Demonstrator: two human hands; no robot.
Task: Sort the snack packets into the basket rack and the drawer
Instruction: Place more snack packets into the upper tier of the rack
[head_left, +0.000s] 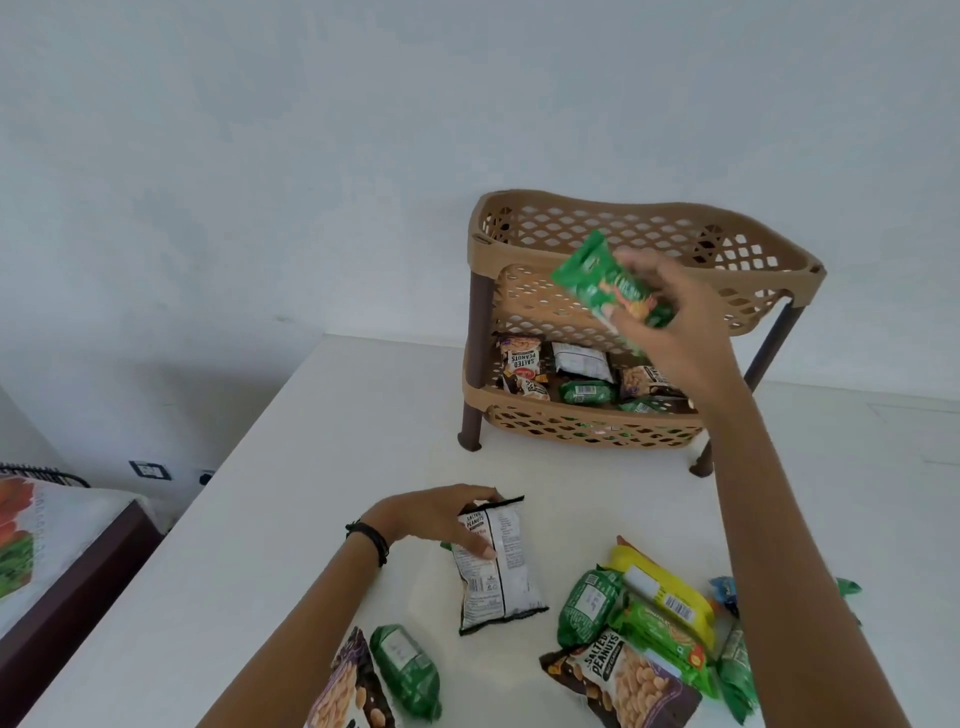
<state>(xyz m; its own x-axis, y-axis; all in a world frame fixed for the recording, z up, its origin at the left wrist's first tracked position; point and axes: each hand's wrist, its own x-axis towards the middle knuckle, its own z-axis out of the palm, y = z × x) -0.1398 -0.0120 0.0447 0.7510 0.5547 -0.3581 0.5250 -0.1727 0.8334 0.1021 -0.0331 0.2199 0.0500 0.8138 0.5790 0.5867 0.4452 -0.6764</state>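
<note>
A tan two-tier basket rack (524, 213) stands at the back of the white table (322, 467). Its lower tier (571, 428) holds several peanut and green packets. My right hand (670, 322) is raised in front of the rack and is shut on a green snack packet (592, 280). My left hand (441, 514) rests on the table, gripping the top of a white salted peanuts packet (498, 577) that lies back side up. The upper tier looks empty from here.
More loose packets lie near the table's front edge: a peanut packet (343, 691) and green one (405, 670) at left, a pile of green, yellow (670, 592) and peanut packets (623, 675) at right. A bed (52, 561) stands low to the left.
</note>
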